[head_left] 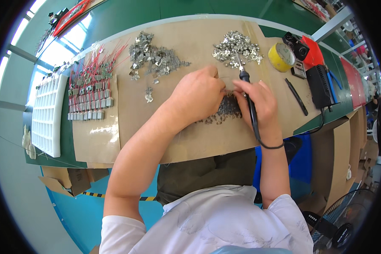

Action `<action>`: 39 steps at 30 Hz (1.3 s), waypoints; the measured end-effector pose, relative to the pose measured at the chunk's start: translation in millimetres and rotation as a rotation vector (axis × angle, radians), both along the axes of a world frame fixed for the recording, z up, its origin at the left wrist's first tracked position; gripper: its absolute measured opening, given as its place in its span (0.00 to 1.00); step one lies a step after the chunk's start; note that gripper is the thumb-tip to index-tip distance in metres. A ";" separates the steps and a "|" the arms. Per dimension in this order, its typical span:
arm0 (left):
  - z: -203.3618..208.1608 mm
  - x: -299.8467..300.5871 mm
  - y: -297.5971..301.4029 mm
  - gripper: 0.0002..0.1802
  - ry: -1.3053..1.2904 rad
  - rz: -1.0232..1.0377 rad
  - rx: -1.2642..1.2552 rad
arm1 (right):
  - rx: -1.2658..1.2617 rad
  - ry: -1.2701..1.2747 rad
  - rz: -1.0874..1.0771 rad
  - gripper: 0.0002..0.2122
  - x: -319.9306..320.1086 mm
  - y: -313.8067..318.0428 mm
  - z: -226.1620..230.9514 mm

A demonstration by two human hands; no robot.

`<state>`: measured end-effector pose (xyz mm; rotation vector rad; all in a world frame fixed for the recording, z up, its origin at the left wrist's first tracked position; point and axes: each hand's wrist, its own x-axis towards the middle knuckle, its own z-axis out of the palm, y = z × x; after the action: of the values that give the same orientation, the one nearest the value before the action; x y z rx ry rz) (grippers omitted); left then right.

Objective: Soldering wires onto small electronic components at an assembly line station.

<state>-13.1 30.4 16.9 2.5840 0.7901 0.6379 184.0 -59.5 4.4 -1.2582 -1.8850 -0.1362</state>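
Soldering iron [245, 79] sits gripped in your right hand [262, 101] over the middle of your bench [269, 33], metal tip aimed far, probably so your thumb and fingertips can work in close without it getting in the way. Biggest thing on the bench is the brown cardboard sheet [144, 114], likely there to save the green top from scratches. White compartment tray [46, 114] is along the left, and beside it you've got red-wired grey blocks [91, 95] lined up in rows, I'd guess so the leads don't tangle. Far side, left of centre, is a loose metal heap [150, 55]. Your left hand [199, 93] is nearer than that, fingers curled closed; can't tell if they're pinching anything, since the knuckles hide it. Smaller shiny heap [237, 46] sits far, around the iron's tip. Black box [319, 86] with a cord is parked on the right, maybe to keep cords off the heaps. Yellow tape roll [281, 57] is far and left of it, slim black tool [296, 96] nearer. Tiniest stuff is the dark bits [229, 108] right by both hands, seemingly for a short reach.
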 end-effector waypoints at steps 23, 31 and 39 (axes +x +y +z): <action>-2.8 5.3 2.7 0.06 -0.306 -0.060 0.002 | 0.089 0.115 0.020 0.24 2.8 -6.8 -5.0; -2.3 5.3 2.6 0.07 -0.295 -0.054 -0.009 | 0.093 0.132 0.016 0.24 2.7 -5.0 -4.8; 0.6 5.6 2.7 0.07 -0.271 -0.043 -0.033 | 0.092 0.160 0.022 0.24 3.9 -4.1 -4.8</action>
<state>-7.6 33.0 17.5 2.4088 0.6493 0.9287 187.9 -63.6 -0.4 -1.1518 -1.7351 -0.1061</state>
